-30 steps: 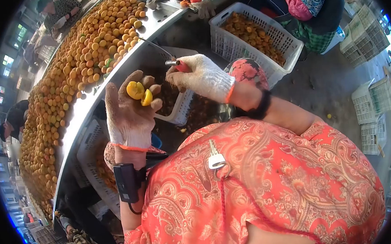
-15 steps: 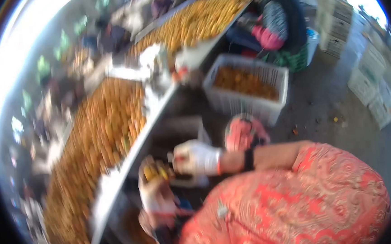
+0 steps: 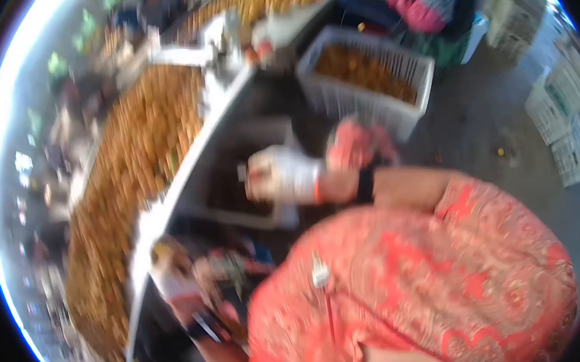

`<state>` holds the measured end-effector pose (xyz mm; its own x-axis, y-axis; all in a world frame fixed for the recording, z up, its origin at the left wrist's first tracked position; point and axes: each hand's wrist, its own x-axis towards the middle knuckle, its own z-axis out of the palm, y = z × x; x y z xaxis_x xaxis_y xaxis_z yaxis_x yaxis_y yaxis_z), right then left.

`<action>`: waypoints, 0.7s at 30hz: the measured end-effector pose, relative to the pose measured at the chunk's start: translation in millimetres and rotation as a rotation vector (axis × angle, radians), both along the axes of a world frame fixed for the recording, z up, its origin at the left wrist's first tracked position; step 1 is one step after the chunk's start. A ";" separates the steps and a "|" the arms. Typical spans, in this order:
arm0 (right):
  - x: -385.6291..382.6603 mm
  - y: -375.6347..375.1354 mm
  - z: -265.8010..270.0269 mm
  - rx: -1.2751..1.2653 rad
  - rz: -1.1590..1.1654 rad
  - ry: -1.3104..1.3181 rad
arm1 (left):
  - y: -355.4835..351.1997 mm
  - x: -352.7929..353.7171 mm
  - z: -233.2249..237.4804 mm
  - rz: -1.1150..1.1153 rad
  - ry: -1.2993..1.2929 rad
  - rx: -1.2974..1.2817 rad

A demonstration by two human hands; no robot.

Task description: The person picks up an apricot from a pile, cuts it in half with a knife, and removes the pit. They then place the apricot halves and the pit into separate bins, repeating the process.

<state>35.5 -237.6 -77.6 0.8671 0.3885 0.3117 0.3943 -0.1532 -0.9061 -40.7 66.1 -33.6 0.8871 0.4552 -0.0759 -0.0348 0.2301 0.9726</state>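
My left hand (image 3: 174, 273), in a pale glove with a watch strap at the wrist, is at the near edge of the long table. Its fingers are curled and blurred around a yellowish fruit-like piece. My right hand (image 3: 283, 175), in a white glove with bare fingertips, is closed above a grey crate (image 3: 239, 218). A small greyish tip sticks out from its fingers; I cannot tell what it belongs to. Orange-yellow elongated pieces (image 3: 158, 116) cover the table beyond its metal edge (image 3: 190, 154).
A white crate (image 3: 365, 108) of orange-brown pieces stands ahead on the floor. Behind it sits a person with a pink sleeve (image 3: 419, 10). More people (image 3: 89, 94) are along the table's far side. White printed boxes (image 3: 561, 115) stand at the right.
My left hand has moved left and away from my right hand, to the table edge. The right hand stays closed over the crate. The whole view has shifted.
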 end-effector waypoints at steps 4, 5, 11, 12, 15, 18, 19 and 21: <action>1.2 0.4 -8.5 0.049 0.039 0.410 | 105.6 -39.2 -19.0 0.179 0.197 0.218; 3.6 -0.1 -9.5 0.068 0.031 0.470 | 135.2 -46.9 -26.0 0.261 0.255 0.216; 22.1 -9.1 -25.6 0.119 0.041 0.524 | 254.1 -41.4 -32.0 0.395 0.505 1.102; 24.3 -8.9 -25.0 0.068 0.022 0.565 | 217.4 -19.3 -13.1 0.468 0.400 0.649; 32.4 -6.4 -33.2 -0.007 0.008 0.654 | 165.8 50.3 4.2 0.127 0.302 0.497; 39.3 -9.2 -33.4 -0.118 0.018 0.604 | 128.4 130.5 -11.4 -0.062 0.329 0.659; 41.1 -9.8 -36.5 -0.117 0.050 0.605 | 131.5 157.5 -29.4 -0.071 0.353 0.720; 47.2 -8.6 -44.9 -0.194 0.089 0.640 | 123.5 201.0 -50.4 -0.146 0.410 0.842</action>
<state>82.7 -246.2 -122.5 0.8198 0.4643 -0.3352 -0.1923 -0.3281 -0.9248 160.4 189.5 -84.0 0.9167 0.3892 -0.0911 0.3200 -0.5780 0.7507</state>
